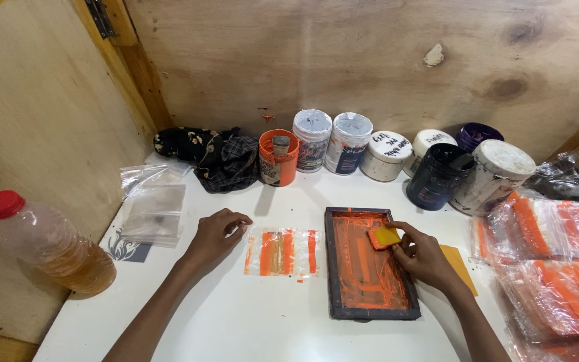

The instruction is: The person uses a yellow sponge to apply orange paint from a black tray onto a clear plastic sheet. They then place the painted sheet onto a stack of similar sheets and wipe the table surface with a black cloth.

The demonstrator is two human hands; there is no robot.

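Plywood walls (343, 60) with dark knots close in a corner, and a wooden post (132, 64) with a metal hinge (102, 17) runs down where two panels meet. A white table (263, 315) fills the corner, its top stained here and there. The light is warm and even, falling from above, perhaps from a lamp outside the view.

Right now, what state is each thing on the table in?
Left hand: loosely curled, resting on the table beside the printed bag.
Right hand: gripping the yellow squeegee.
Yellow squeegee: held on the screen frame, orange-smeared.
Screen frame: flat, coated with orange ink.
Printed bag: flat, orange stripes on it.
Orange pot: open, tool inside.
Plastic bottle: capped, tilted against the wall.
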